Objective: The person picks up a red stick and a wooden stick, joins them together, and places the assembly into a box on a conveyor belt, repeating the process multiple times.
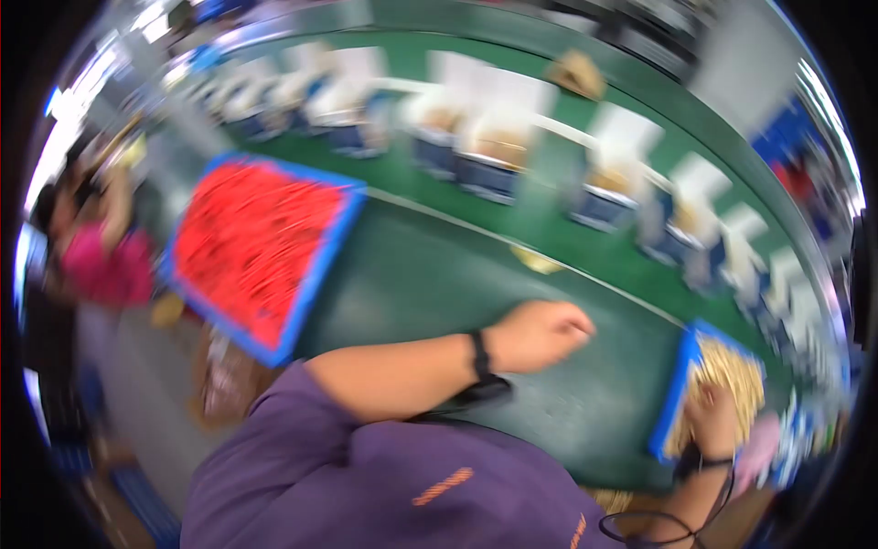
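My left hand (540, 336) is held above the green table, its fingers curled closed; whatever lies inside them, if anything, is hidden. A black band circles that wrist. At the right, my right hand (713, 409) reaches into a blue-rimmed tray (672, 403) of thin, pale yellow strips (739, 371). Its fingers look curled in among the strips, but blur hides what they grip. A dark band and a black cable (640, 517) are at the right wrist.
A larger blue tray (320, 265) heaped with red strips (256, 238) stands at the left. Beyond the table (412, 284), open dark-blue boxes (487, 174) with white lids line a green conveyor. A yellowish piece (535, 260) lies by its edge. Another person (110, 247) is at far left.
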A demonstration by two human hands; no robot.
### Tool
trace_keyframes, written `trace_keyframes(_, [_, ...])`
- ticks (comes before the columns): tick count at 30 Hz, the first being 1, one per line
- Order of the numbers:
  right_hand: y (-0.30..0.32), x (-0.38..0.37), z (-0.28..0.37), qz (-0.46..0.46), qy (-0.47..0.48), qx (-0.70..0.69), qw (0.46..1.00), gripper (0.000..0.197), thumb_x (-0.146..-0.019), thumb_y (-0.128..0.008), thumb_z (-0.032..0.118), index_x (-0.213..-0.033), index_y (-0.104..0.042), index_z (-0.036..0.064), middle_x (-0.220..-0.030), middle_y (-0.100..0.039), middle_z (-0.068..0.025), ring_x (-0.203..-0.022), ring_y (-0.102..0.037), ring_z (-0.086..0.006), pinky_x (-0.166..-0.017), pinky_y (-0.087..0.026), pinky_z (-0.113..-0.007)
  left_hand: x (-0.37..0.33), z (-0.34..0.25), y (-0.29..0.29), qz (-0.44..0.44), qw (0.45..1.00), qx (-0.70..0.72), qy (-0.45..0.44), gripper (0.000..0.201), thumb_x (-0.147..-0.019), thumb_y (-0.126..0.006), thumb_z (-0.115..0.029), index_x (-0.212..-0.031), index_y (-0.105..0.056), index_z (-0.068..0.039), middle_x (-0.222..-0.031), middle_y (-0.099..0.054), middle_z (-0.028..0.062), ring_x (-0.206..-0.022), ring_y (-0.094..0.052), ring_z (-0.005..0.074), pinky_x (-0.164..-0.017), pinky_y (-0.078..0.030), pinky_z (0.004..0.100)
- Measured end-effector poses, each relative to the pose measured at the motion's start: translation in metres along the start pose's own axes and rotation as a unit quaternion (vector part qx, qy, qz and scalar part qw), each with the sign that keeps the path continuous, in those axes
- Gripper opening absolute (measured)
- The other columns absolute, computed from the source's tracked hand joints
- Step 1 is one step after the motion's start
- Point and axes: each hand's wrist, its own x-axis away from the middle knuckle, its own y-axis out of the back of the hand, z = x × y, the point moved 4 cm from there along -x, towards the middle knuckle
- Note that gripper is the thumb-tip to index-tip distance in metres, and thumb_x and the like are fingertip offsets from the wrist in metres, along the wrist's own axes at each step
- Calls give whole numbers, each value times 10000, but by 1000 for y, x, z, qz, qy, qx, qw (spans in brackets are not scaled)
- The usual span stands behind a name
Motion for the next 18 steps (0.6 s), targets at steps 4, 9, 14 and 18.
trace_keyframes(4, [-8, 45, 86, 19, 7, -18, 1000, 267, -821, -732, 99, -1050, -668, -22, -958, -657, -179, -878, -640, -317, -800, -509, -398, 112, -47, 50, -43, 989, -121, -69, 221, -950, -618, -174, -1111, -639, -25, -930, -679, 92, -824, -654, 176, -733, -533, 336])
trace_keyframes(9, [-47, -16, 200, 28, 89, -61, 994, 222, -845, -699, 60, -1044, -659, -31, -925, -643, -148, -822, -617, -288, -780, -501, -372, 290, -155, 142, -164, 956, -223, -101, 242, -925, -640, -155, -1127, -643, -22, -1000, -644, 118, -890, -652, 197, -778, -533, 334])
trace_keyframes(14, [-11, -2, 241, 2, 72, -115, 991, 214, -894, -676, 64, -1081, -658, -38, -961, -673, -120, -843, -631, -232, -773, -506, -342, 423, -206, 198, -429, 849, -307, -13, 356, -905, -670, -89, -1257, -624, -59, -1071, -638, 63, -992, -621, 144, -867, -521, 286])
trace_keyframes(18, [-9, -38, 257, 3, 139, -346, 928, 252, -929, -679, 86, -1150, -648, -32, -1040, -669, -94, -938, -609, -158, -847, -500, -290, 478, -209, 273, -564, 741, -355, 85, 591, -844, -761, -85, -1379, -520, -17, -1287, -606, 94, -1148, -571, 183, -1005, -469, 348])
